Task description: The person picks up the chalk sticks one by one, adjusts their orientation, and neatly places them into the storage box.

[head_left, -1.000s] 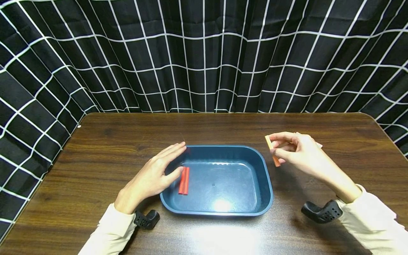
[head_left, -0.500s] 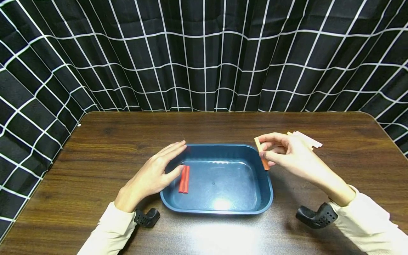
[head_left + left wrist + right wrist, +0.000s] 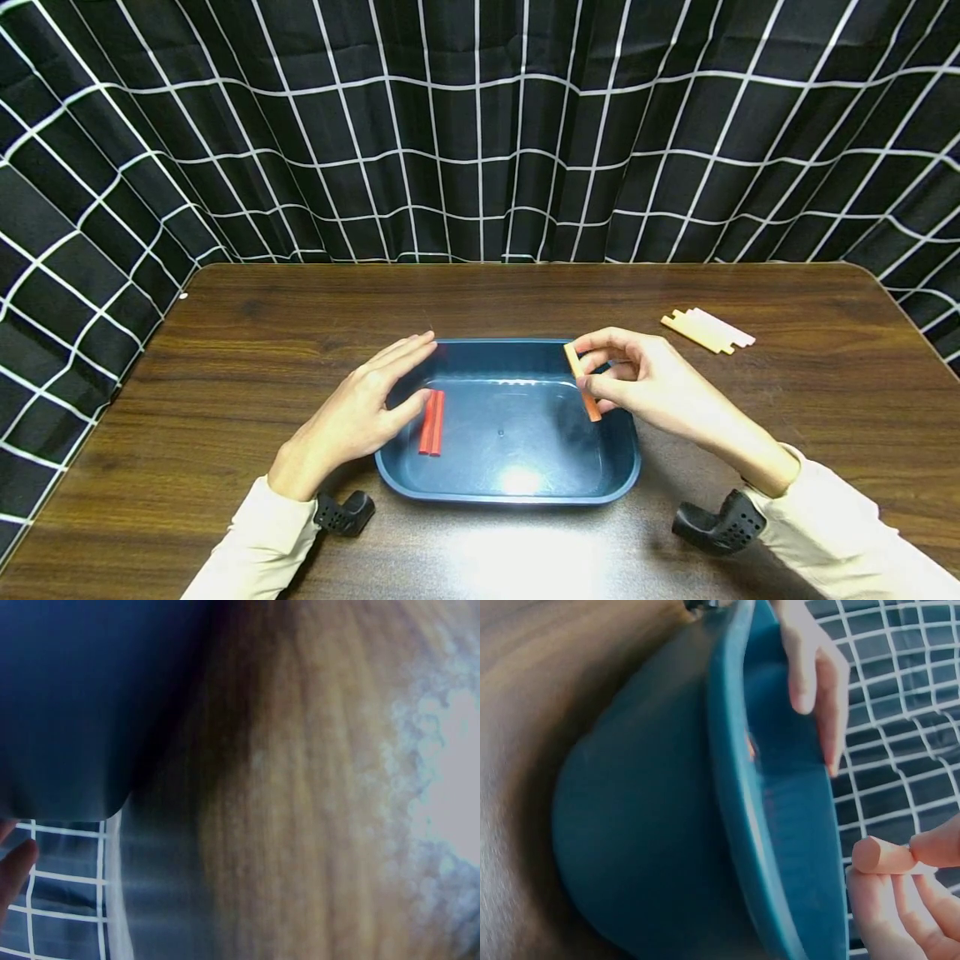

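My right hand pinches a short orange stick, paler at its upper end, between thumb and fingers. It is over the right part of a blue plastic tub. In the right wrist view the stick's blunt end points out from the fingertips; whether it is chalk or clay I cannot tell. My left hand lies at the tub's left rim with its fingers extended. Two red sticks lie side by side inside the tub, near the left thumb. The left wrist view mostly shows the tub's dark outer wall.
Several yellow and pink sticks lie together on the brown wooden table, behind and right of the tub. A black curtain with white grid lines hangs along the table's back edge.
My right hand has carried the orange stick leftward, from beside the tub to above its inside. The yellow and pink sticks have come into full sight. My left hand has stayed in place.
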### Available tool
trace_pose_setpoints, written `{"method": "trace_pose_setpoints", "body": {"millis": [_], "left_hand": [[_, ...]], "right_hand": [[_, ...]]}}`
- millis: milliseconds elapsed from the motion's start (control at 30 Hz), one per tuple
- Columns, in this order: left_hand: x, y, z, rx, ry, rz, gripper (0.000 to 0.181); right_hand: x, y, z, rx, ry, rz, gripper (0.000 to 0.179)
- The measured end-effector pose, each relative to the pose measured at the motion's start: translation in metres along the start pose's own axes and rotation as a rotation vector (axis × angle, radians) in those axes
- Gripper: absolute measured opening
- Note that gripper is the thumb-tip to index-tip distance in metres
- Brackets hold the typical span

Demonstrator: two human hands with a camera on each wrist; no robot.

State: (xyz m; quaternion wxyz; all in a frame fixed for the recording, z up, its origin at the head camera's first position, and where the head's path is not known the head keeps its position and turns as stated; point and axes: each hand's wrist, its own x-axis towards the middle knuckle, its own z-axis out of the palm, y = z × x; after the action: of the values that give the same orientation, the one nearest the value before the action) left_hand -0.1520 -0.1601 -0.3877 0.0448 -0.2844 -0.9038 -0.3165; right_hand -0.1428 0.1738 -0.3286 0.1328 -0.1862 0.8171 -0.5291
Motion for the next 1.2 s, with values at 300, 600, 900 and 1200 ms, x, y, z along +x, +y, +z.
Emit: {"method": "trace_pose_setpoints", "body": {"millis": [300,600,900,1200], "left_hand": [[0.0,-0.002,0.002,-0.006,0.011,0.02,0.056],[0.0,-0.001,0.002,-0.006,0.008,0.014,0.055],[-0.001,-0.001,0.001,-0.007,0.008,0.008,0.056],[-0.001,0.0,0.001,-0.005,0.008,0.001,0.056]], "right_hand": [[0.006,-0.002,0.019,-0.011,-0.038,0.033,0.035],[0.011,-0.002,0.035,0.08,-0.08,0.047,0.037],[0.016,-0.003,0.048,0.103,-0.106,0.034,0.038],[0.022,-0.005,0.062,0.106,-0.061,0.05,0.037]]}}
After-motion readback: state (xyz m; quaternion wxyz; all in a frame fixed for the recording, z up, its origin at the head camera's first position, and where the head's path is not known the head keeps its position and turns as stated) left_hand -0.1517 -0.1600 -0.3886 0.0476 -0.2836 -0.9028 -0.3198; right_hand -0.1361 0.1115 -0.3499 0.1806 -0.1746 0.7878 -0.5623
